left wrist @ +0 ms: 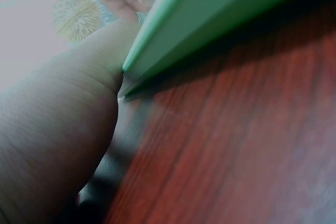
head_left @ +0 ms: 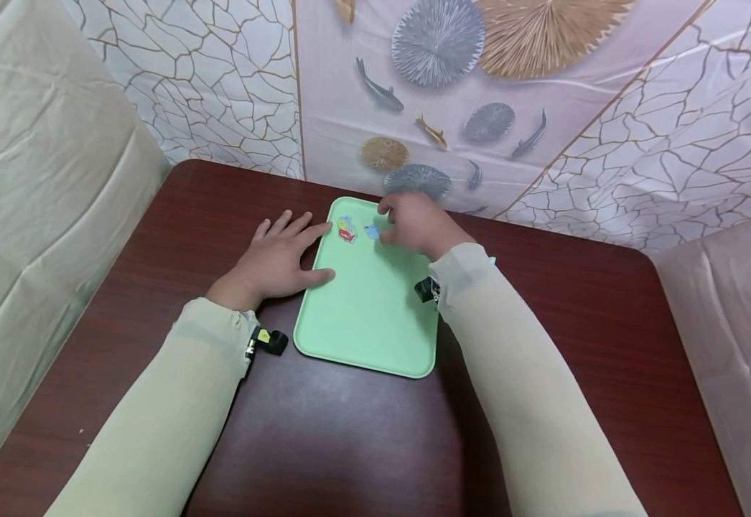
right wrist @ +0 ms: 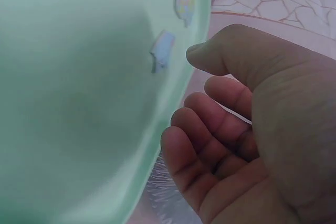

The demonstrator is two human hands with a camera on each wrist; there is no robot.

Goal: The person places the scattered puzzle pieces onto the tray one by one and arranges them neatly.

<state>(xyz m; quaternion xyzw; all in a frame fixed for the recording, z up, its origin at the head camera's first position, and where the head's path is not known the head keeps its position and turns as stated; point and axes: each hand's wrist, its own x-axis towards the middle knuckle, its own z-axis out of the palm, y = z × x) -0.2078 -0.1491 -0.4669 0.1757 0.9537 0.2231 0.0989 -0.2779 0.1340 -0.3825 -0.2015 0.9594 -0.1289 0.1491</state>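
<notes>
A light green tray [head_left: 365,309] lies on the table. Near its far end are two small flat cut-out pieces: one red, yellow and blue [head_left: 346,230], the other pale blue [head_left: 372,231]. My left hand [head_left: 273,262] is spread along the tray's left edge, its thumb and index finger reaching over the rim. Over the far right corner is my right hand [head_left: 417,224], fingers loosely bent and thumb apart from them. In the right wrist view, nothing sits between that thumb and the fingers [right wrist: 202,129], and the pale blue piece [right wrist: 163,48] lies just beyond the thumb tip.
The dark reddish-brown table [head_left: 343,438] extends around the tray. Behind its far edge hangs a patterned cloth [head_left: 233,79] with fish and round motifs. Pale fabric [head_left: 46,187] covers the left side, and more fabric [head_left: 737,309] hangs at the right.
</notes>
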